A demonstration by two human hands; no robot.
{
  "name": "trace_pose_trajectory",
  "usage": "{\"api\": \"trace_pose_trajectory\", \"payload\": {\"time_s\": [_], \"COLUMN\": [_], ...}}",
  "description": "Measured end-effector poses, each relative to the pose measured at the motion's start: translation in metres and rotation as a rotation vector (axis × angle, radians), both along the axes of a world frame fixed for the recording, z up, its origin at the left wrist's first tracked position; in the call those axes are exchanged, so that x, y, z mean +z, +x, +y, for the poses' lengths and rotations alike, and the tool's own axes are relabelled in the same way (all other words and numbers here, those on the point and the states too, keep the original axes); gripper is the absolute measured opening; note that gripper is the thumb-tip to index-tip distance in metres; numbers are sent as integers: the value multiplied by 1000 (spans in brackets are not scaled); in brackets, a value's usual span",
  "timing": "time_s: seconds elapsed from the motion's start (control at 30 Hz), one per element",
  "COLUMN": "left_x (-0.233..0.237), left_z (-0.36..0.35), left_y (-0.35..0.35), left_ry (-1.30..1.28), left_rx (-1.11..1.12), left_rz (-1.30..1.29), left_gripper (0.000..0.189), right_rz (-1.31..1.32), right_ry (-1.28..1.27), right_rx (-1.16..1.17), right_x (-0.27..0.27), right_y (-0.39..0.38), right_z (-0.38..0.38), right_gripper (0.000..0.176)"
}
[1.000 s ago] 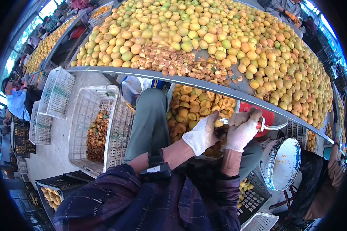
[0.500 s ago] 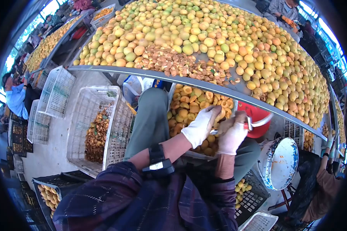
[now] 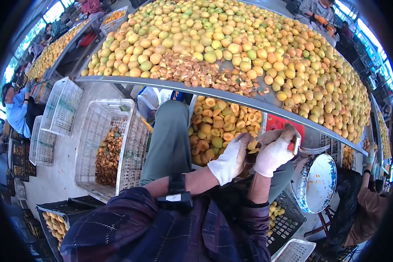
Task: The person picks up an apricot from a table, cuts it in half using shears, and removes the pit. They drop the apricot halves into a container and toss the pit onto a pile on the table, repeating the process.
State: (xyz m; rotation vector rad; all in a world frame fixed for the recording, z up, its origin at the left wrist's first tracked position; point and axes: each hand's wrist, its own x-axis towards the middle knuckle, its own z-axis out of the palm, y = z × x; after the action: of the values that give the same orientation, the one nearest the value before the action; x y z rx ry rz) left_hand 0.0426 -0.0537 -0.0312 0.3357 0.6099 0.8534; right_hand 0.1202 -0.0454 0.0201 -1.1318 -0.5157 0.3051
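Through my head view, cool daylight glares from the windows at both upper corners. I see the fruit evenly lit with soft shadows, blackness around the circular frame, strongly bent edges, and slight blur at the hands.

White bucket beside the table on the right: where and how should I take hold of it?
I'd grip the white bucket by its rim on the side away from the table, from above, fingers astride the wall. Its open, round mouth leaves that rim exposed; the table edge and the curved tool crowd the other side.
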Motion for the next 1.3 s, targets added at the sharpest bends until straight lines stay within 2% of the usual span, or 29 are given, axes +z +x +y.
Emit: {"api": "trace_pose_trajectory", "payload": {"time_s": [0.07,0.13,0.2,0.27,0.33,0.37,0.4,0.43,0.47,0.5,0.57,0.6,0.63,0.67,0.7,0.73,0.83,0.97,1.03,1.1,1.2,1.27,1.3], "left_x": [-6,-22,-6,-2,-10,-11,-13,-14,-12,-11,-7,-3,3,5,-2,-10,-11,-4,5,12,31,32,25], "left_z": [-3,-2,-5,-5,-4,-3,-2,0,5,10,9,6,3,0,-4,-8,-17,-18,-21,-24,-26,-27,-26], "left_y": [6,13,12,13,15,14,11,10,10,9,5,3,3,3,6,10,18,18,9,11,8,6,4], "left_ry": [-39,45,-28,-101,143,145,375,611,618,670,718,579,443,303,185,182,68,57,10,-16,-107,-168,-168], "left_rx": [26,71,85,95,139,136,181,225,220,202,187,154,121,86,94,91,55,97,6,33,37,10,-30], "left_rz": [0,57,42,30,191,192,323,448,444,477,513,487,457,426,294,296,-103,-61,26,-11,-31,-18,10], "left_gripper": [43,43,44,45,41,41,39,38,38,37,37,37,37,38,49,49,62,56,46,42,38,38,39], "right_rz": [102,198,292,564,546,555,564,529,494,532,567,598,642,641,530,419,408,398,439,476,372,-253,-147], "right_ry": [-4,52,110,201,251,250,250,135,22,82,130,186,176,181,186,190,221,244,225,207,163,52,39], "right_rx": [54,128,201,255,291,331,370,299,226,310,334,366,264,267,219,168,149,144,147,146,252,-61,20], "right_x": [10,2,0,1,-7,-6,-4,-3,5,13,-2,-7,-11,-7,-3,-1,3,6,13,15,4,-14,-14], "right_y": [-7,3,12,19,26,27,27,21,9,2,9,11,12,11,10,10,17,16,14,14,19,19,13], "right_z": [-2,0,1,1,2,2,1,2,2,-4,-7,-6,-7,-5,-8,-10,-8,-6,-6,-5,1,14,14], "right_gripper": [29,29,30,31,30,28,28,26,25,24,24,23,24,24,24,25,27,26,25,25,24,23,24]}}
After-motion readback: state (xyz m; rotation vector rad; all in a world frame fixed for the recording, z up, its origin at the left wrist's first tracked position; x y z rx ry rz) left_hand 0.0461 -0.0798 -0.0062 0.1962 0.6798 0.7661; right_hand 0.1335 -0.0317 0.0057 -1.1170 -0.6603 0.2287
